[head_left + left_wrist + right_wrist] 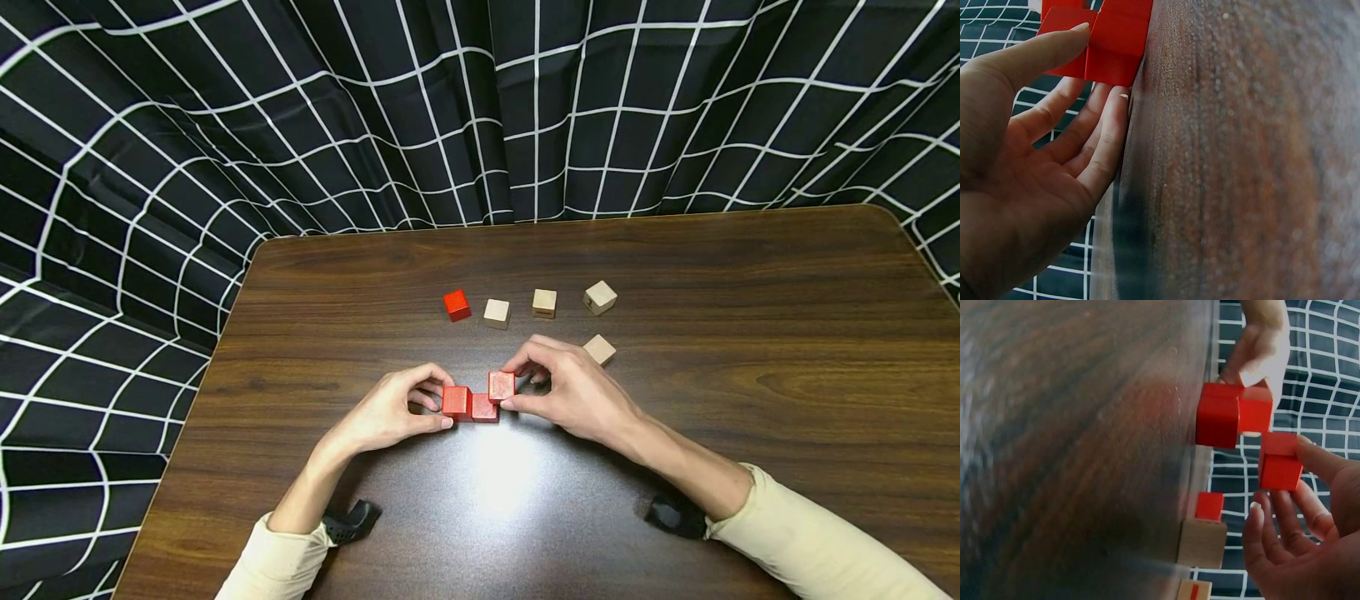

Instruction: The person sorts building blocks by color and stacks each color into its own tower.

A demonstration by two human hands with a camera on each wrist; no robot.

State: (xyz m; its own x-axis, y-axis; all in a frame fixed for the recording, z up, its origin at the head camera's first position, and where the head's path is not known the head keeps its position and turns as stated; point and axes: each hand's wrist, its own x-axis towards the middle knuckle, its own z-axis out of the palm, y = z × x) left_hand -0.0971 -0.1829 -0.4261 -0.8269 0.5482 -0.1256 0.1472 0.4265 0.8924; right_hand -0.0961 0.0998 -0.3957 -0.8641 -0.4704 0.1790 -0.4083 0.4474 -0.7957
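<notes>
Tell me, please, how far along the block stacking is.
Looks done: two red blocks stacked, with a third red block beside. In hand: the right hand holds a raised red block; the left hand grips the stack's top block. Possibly left: a loose red block and four pale blocks lying apart.

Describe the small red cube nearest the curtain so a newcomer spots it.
On the dark brown wood-grain table, look past the left hand towards the black, white-gridded curtain, to a row of four small cubes. The small red cube is at the row's left end, next to a pale wooden cube. It is the only red one in that row.
</notes>
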